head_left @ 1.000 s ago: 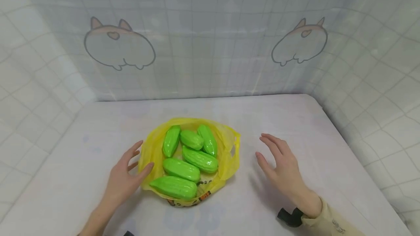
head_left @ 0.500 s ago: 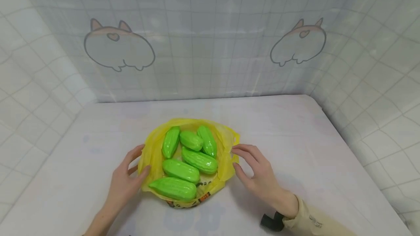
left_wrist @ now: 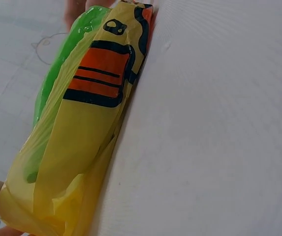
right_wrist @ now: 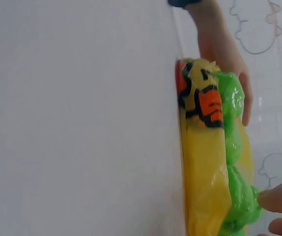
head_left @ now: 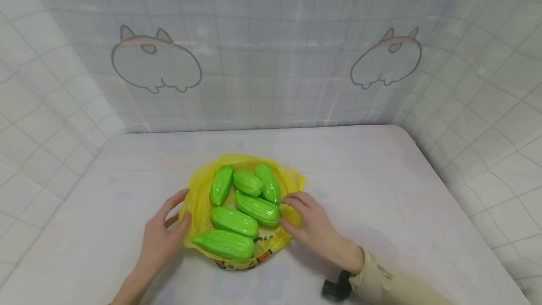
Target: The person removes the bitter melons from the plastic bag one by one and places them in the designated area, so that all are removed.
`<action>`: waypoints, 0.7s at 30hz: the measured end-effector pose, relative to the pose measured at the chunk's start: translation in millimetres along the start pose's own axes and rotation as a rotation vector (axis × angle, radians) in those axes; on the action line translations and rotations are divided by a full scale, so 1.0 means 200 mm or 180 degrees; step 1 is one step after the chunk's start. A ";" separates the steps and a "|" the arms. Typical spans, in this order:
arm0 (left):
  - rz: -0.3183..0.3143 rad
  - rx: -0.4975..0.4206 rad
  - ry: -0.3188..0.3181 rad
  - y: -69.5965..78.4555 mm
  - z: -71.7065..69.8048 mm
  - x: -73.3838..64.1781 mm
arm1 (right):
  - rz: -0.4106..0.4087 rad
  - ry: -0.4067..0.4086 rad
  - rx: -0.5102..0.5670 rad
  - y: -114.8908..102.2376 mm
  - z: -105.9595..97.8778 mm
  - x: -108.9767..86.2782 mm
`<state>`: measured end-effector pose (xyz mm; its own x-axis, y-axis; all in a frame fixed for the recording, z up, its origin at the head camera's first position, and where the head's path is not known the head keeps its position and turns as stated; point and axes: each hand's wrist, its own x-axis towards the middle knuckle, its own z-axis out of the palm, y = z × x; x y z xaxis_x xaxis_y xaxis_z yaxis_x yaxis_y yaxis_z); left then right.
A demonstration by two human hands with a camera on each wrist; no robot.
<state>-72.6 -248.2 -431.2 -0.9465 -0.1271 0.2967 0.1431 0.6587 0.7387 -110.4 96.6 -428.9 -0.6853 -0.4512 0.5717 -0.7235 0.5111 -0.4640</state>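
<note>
A yellow plastic bag (head_left: pixel 199 199) with a wide round mouth lies on the table, holding several glossy, ribbed green gourd-like vegetables (head_left: pixel 232 221). At its left rim is my left hand (head_left: pixel 161 234), thumb on the rim's inner side and fingers along the outside, loosely bent. My right hand (head_left: pixel 315 227) reaches over the right rim, its fingertips beside the gourd-like vegetable (head_left: pixel 259 208) at the right middle. In the right wrist view, thumb and fingers (right_wrist: pixel 281 199) stand apart beside the green pieces. The left wrist view shows the bag's side (left_wrist: pixel 67 142) with orange and black print.
The pale table (head_left: pixel 360 168) spreads around the bag on every side. Behind and to both sides hang white grid-patterned curtains (head_left: pixel 271 60) with corgi drawings. A black strap-like piece (head_left: pixel 336 287) sits below my right wrist, by a beige sleeve (head_left: pixel 394 279).
My right hand has moved left from the bare table to over the bag's right side, and the rim there has shifted inward. My left hand has stayed almost in place.
</note>
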 end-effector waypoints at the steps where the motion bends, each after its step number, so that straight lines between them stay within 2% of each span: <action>1: 0.0004 0.0007 0.0008 0.00 0.00 0.00 | 0.0039 -0.0016 0.0011 0.00 0.01 0.00; 10: 0.0011 -0.0033 0.0101 -0.01 0.01 -0.01 | 0.0292 -0.0097 0.0191 0.02 0.09 -0.05; 21: -0.0042 -0.0006 0.0109 0.00 0.01 -0.01 | 0.0208 0.0028 0.0235 0.06 0.15 -0.06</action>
<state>-71.2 -247.3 -432.7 -0.9378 -0.1609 0.3075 0.1314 0.6553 0.7438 -114.0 86.4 -461.6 -0.7307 -0.4119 0.5445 -0.6817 0.4837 -0.5489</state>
